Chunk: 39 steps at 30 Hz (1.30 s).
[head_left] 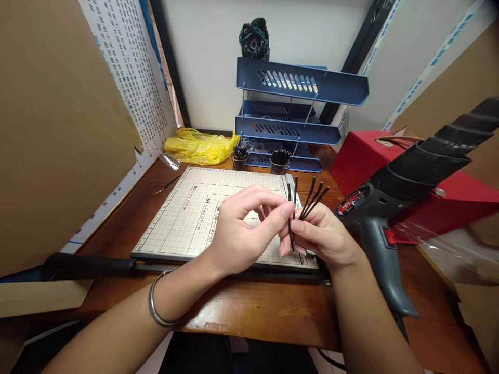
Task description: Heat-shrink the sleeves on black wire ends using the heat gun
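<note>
My right hand (325, 234) is closed on several thin black sticks (315, 197), which fan out upward from between thumb and fingers. Between thumb and forefinger, my left hand (249, 226) pinches one thin black stick (289, 191) at the near side of the bunch. Its lower end shows below the fingers, close to my right fingertips. Both hands are together above the right part of a paper cutter board (167, 223) printed with a grid and size marks. What the sticks are made of, I cannot tell.
Two small cups (279, 165) of black sticks stand behind the board, before a blue tiered tray (288, 130). A yellow plastic bag (198, 146) lies left of them. On the right are a heat gun (384, 234) and a red box (358, 150). The cutter's black handle (93, 264) reaches left.
</note>
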Motion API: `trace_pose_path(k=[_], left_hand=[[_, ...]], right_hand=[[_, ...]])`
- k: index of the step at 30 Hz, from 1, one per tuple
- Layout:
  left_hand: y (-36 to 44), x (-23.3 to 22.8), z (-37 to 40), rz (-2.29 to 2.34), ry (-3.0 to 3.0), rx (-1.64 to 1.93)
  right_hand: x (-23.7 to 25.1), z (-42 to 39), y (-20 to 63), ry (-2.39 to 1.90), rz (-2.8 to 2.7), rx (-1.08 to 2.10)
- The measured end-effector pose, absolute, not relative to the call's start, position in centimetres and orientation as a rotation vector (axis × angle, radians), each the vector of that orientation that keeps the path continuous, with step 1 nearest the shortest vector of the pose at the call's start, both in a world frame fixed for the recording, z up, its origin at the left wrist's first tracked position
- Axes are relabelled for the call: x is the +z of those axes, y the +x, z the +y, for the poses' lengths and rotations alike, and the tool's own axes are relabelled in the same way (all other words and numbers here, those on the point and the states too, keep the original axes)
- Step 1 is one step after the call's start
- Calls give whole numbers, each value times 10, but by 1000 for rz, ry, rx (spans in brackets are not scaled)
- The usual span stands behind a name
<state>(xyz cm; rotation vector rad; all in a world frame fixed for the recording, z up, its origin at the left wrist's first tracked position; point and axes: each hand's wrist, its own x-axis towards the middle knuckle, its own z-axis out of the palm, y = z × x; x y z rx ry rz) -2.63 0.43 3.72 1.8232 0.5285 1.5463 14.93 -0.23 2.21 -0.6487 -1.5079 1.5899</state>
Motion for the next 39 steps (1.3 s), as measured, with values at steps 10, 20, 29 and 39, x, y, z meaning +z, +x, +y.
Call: trace_pose_path(k=[10, 20, 29, 39], left_hand=[[-26, 39, 4, 578, 1810, 1552], [-30, 38, 9, 581, 1809, 1573], [-20, 51, 47, 880, 1771, 1479], [32, 51, 198, 1421, 2003, 1174]], right_hand=[[23, -3, 149, -578, -1450, 1674], [29, -1, 144, -698, -1344, 1605], [26, 13, 145, -989, -781, 988], [13, 23, 147, -1078, -781, 813]])
